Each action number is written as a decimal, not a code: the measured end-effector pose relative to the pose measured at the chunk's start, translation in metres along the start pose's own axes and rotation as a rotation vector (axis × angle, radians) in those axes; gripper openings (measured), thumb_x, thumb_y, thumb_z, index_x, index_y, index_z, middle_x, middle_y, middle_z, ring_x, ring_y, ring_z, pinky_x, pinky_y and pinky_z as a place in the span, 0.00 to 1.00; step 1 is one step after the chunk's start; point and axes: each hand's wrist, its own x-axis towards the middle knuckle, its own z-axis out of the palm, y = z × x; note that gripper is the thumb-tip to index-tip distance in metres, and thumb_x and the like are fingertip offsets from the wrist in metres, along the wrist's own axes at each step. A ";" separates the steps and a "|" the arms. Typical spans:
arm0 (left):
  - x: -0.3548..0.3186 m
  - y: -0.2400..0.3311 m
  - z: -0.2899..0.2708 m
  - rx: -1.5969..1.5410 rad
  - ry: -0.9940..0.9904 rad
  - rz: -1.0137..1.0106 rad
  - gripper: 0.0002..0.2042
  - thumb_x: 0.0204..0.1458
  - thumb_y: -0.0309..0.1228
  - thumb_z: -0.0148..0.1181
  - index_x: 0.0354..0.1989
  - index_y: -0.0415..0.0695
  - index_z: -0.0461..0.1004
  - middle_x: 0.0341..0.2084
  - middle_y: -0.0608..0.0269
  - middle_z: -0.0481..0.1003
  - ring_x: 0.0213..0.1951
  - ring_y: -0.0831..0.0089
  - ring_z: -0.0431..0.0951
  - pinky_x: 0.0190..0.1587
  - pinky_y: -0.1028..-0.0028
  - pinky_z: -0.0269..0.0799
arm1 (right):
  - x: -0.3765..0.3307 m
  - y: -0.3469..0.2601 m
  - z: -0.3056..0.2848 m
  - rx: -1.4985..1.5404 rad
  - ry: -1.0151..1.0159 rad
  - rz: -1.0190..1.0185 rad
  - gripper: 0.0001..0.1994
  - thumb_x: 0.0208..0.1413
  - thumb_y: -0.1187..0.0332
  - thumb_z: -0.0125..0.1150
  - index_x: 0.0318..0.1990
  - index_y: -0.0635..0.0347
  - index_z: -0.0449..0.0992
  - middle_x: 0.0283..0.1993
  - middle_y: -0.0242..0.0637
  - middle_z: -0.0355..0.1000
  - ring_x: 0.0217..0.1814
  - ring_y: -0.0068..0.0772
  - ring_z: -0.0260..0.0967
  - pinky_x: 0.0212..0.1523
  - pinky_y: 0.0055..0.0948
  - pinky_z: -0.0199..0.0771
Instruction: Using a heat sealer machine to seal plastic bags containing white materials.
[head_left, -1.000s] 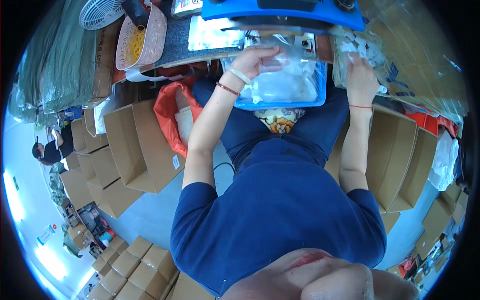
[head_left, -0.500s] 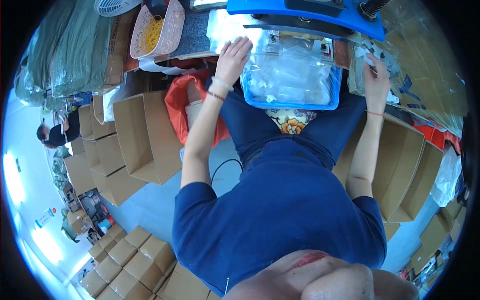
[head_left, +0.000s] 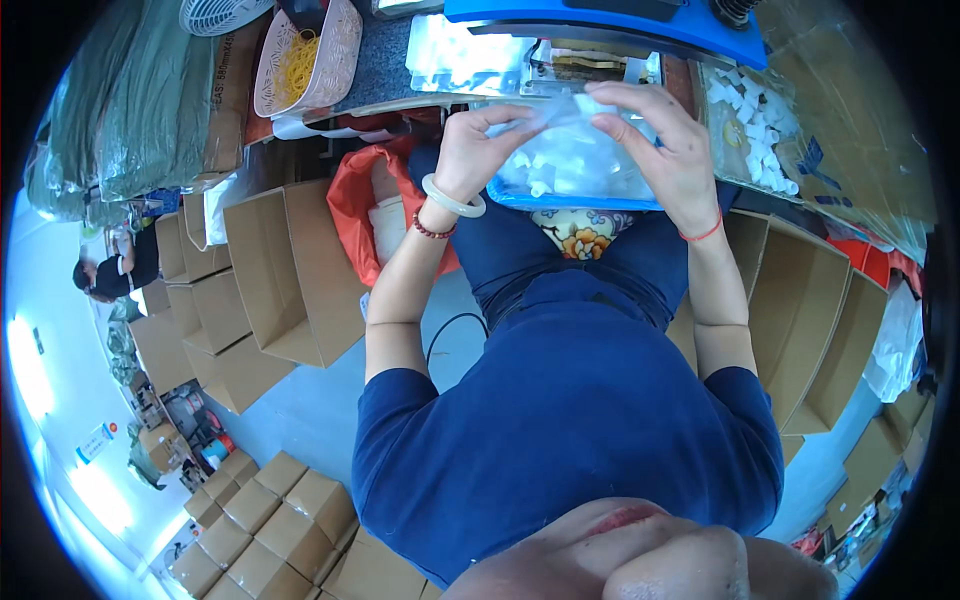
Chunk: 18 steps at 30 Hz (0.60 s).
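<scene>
L hand (head_left: 478, 152) pinches clear plastic bag (head_left: 553, 114); R hand (head_left: 674, 158) pinches sm. white piece (head_left: 585, 104) at bag's R end, above blue basket (head_left: 572, 202).

Packing workshop, as indicated by closed cartons (head_left: 285, 525) stacked on the floor (head_left: 300, 410), open cartons (head_left: 272, 282) flanking the seated person (head_left: 570, 400), and a table (head_left: 384, 65) bearing a blue machine (head_left: 700, 38), clear bags (head_left: 462, 60) and a basket (head_left: 340, 65) of yellow bands (head_left: 299, 66); another person (head_left: 140, 262) appears at far left.
</scene>
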 end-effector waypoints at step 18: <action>0.067 -0.048 0.060 -1.016 -0.326 -0.661 0.13 0.57 0.27 0.60 0.45 0.30 0.74 0.42 0.45 0.78 0.49 0.51 0.78 0.46 0.63 0.80 | -0.023 0.110 -0.057 -0.829 0.036 0.218 0.15 0.58 0.67 0.56 0.53 0.57 0.73 0.51 0.41 0.74 0.52 0.49 0.70 0.51 0.37 0.72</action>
